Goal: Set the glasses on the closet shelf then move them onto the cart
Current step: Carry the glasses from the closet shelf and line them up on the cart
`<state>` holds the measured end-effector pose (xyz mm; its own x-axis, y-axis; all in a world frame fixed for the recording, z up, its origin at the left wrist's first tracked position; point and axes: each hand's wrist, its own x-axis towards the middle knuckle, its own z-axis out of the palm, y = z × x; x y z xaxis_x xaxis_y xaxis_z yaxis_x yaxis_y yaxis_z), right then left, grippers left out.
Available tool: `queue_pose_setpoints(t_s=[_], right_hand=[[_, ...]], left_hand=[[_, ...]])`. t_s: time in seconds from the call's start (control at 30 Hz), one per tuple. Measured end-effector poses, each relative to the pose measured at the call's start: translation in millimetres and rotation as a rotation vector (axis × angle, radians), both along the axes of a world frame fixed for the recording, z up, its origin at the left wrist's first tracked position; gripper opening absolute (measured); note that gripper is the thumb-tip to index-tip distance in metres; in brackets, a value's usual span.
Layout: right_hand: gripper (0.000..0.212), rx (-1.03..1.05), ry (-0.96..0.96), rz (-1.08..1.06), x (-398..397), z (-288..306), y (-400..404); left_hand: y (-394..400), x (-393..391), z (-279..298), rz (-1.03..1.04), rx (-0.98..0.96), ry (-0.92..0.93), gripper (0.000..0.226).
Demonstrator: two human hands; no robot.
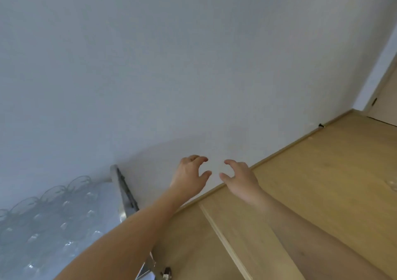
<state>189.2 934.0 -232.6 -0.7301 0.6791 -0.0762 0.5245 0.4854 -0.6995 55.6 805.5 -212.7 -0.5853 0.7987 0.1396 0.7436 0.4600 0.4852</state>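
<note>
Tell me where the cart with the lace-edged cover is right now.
In the head view the cart sits at the lower left against the white wall, its lace-edged cover under the left forearm, left of both empty hands.

Metal cart [123, 190] at lower left, rows of clear glasses [53, 219] on top

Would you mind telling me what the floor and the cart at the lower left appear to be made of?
The floor looks like light wood or wood-look laminate: matt, faint grain, long plank seams. The cart seems to be metal: its grey rim and frame shine like bare steel. Its top holds clear, glossy glasses, probably glass, though blur leaves plastic possible.
</note>
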Motion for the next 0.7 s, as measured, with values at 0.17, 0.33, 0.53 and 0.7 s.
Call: queue_pose_setpoints(t_s=[0.17,0.33,0.53,0.7], right_hand=[[0.054,0.033,-0.041,-0.161,69.4,-0.8,42.3],[0.056,0.049,-0.113,-0.298,131.5,-3.7,76.6],[0.057,0.037,-0.157,-0.386,173.9,-11.9,100.9],[0.058,0.011,-0.167,-0.487,192.7,-17.0,121.2]], left_hand=[[70.7,50.4,0.2,-0.185,-0.024,0.053,0.050],[122.7,102.7,-1.9,-0.310,-0.039,0.048,0.051],[163.9,141.5,-14.1,-0.418,-0.066,0.050,0.051],[205.4,153.0,-21.9,-0.531,-0.093,0.063,0.052]])
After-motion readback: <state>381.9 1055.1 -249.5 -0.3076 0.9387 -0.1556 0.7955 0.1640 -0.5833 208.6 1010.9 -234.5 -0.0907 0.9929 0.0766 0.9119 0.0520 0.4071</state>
